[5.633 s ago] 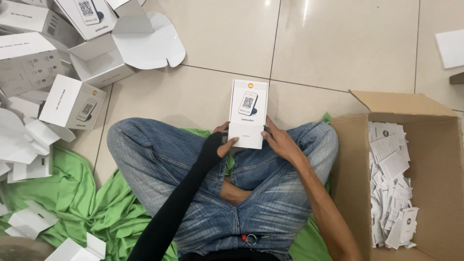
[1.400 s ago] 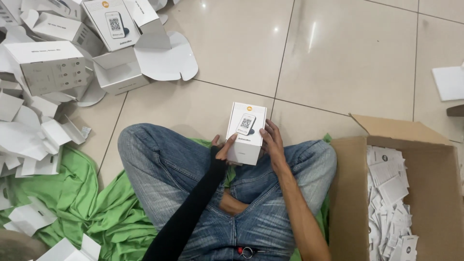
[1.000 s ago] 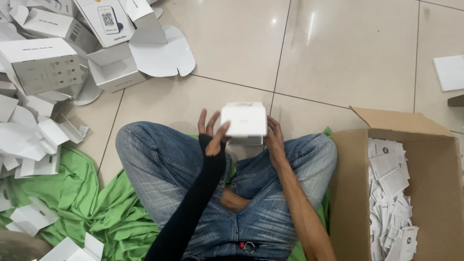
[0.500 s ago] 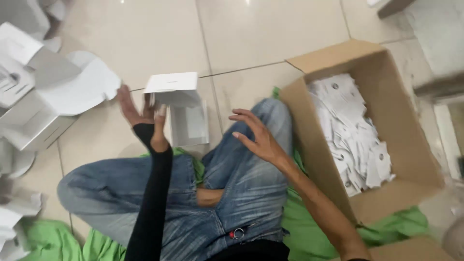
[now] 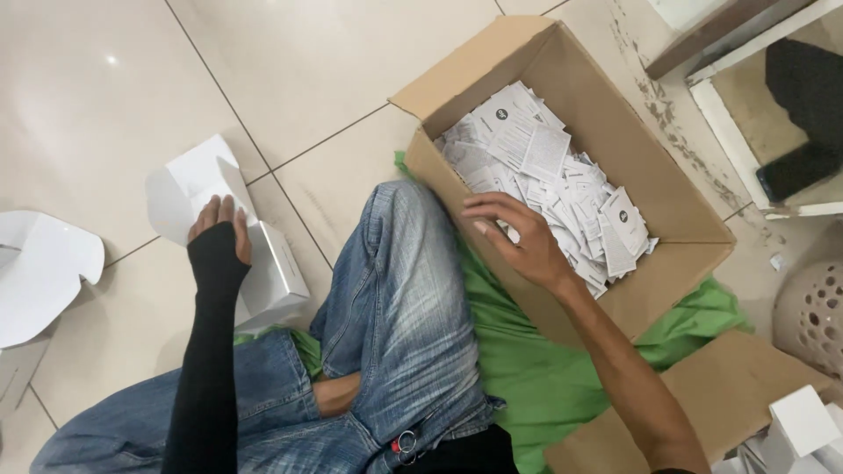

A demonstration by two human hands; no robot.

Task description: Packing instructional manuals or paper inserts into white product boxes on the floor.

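Left hand (image 5: pixel 219 230), in a black sleeve, left of centre, gripping an open white carton (image 5: pixel 230 230) with its flap raised, resting on the tiled floor (image 5: pixel 290 70) beside a jeans-clad knee (image 5: pixel 399 263). Right hand (image 5: pixel 514 239), centre frame, fingers loosely spread and holding nothing, hovering at the near edge of a cardboard box (image 5: pixel 615 132) in the upper right. Inside, a heap of white printed leaflets (image 5: pixel 553 184). Under the legs and box, green cloth (image 5: pixel 527 369). Far left, a flattened white carton (image 5: pixel 39 272). Lower right, another cardboard piece (image 5: pixel 702 404) and small white boxes (image 5: pixel 803 426).
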